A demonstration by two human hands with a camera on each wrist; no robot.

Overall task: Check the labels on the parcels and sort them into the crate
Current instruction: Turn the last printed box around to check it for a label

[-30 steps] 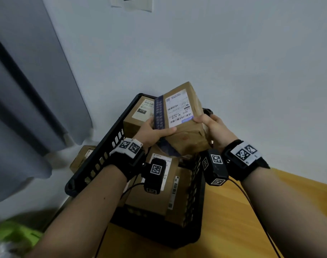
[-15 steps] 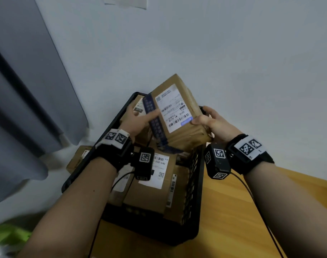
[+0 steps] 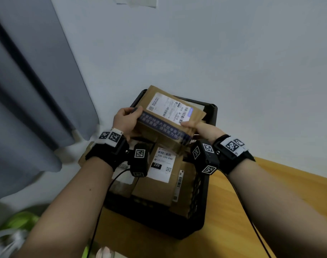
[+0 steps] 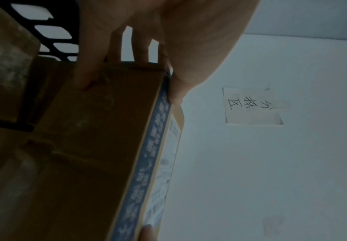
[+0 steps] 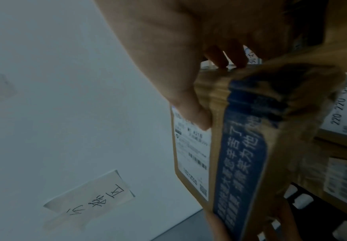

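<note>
While both hands hold it above a black crate (image 3: pixel 211 116), a brown cardboard parcel (image 3: pixel 164 127) sits tilted, its white shipping label (image 3: pixel 170 108) facing up toward the head camera. A blue printed tape band (image 3: pixel 162 127) runs along the near edge of the parcel.

The left hand (image 3: pixel 126 121) grips the parcel's left end: its thumb (image 4: pixel 176 88) lies on the labelled face beside the tape, and its fingers (image 4: pixel 86 73) wrap underneath onto the plain cardboard side. The right hand (image 3: pixel 205 128) grips the right end: its thumb (image 5: pixel 197 117) presses on a corner of the label, and its fingers (image 5: pixel 224 60) curl round the far edge behind the box. So the parcel is pinched between thumb and fingers at each end.

Below the held parcel, other cardboard parcels fill the crate; the nearest one (image 3: pixel 159 175) lies flat and carries a label reading 220. The crate stands on a wooden table (image 3: pixel 279 192) against a pale wall (image 3: pixel 214 53). A taped paper note (image 4: pixel 252 106) with handwriting hangs on the wall, and a grey curtain (image 3: pixel 28 90) hangs to the left.
</note>
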